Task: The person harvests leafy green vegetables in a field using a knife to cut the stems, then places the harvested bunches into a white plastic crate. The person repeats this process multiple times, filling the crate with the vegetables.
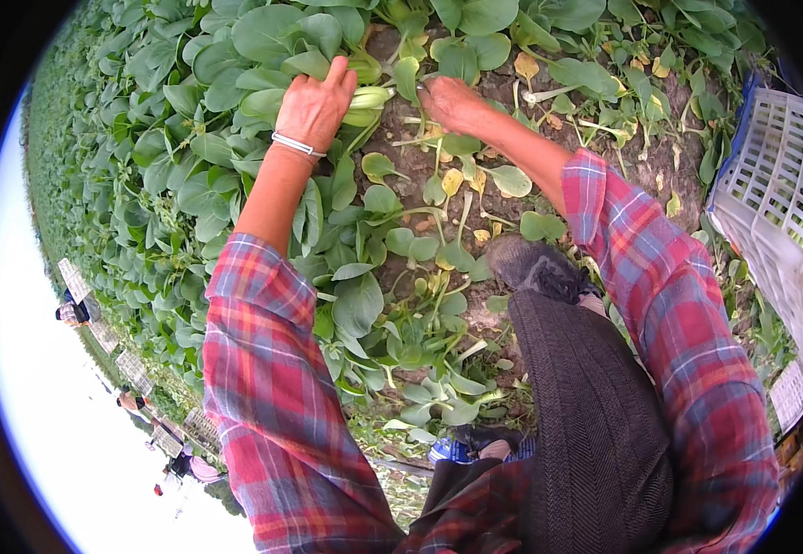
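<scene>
A head of bok choy (365,109) with pale green stalks and broad leaves lies tilted at the top middle. My left hand (316,109), with a white band at its wrist, is closed around the stalks and leaves. To the right of the stalk base is my right hand (457,103), its fingers closed. A thin, pale bit shows between those fingers and the stalk base. Whether it is a blade or a piece of root I cannot make out, as a leaf partly covers it.
Dense leafy plants (207,166) spread to the left and far side. Loose cut leaves (512,180), some yellow, litter the soil. A white plastic crate (771,175) stands at the right. My shoe (531,263) rests on the ground near me. Other people (73,314) are far off at left.
</scene>
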Demonstrator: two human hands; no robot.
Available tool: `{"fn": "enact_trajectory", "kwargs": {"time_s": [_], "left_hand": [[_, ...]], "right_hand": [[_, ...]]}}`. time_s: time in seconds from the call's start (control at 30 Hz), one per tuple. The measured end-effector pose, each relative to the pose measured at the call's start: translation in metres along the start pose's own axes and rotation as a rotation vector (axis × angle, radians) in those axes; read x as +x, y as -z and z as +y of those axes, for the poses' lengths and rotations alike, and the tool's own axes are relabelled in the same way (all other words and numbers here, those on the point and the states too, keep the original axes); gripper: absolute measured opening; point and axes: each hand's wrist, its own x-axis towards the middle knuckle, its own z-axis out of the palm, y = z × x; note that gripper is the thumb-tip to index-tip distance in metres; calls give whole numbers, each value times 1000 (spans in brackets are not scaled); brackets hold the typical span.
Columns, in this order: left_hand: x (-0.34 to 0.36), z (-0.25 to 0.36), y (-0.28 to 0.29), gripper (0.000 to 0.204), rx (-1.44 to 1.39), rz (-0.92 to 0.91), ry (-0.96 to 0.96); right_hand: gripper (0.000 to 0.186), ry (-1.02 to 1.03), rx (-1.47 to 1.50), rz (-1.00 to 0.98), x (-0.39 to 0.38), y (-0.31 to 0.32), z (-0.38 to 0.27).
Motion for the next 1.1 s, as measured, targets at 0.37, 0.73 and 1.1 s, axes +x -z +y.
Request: {"fn": "enact_trajectory", "kwargs": {"time_s": [0.37, 0.73, 1.1], "left_hand": [[-13, -5, 6, 15, -109, -80, 117], [-31, -6, -11, 61, -58, 51, 118], [-31, 3, -16, 28, -42, 126, 157]], "right_hand": [[34, 53, 12, 156, -58, -17, 12], [38, 171, -162, 140, -8, -8, 7], [38, 77, -183, -5, 16, -18, -9]]}}
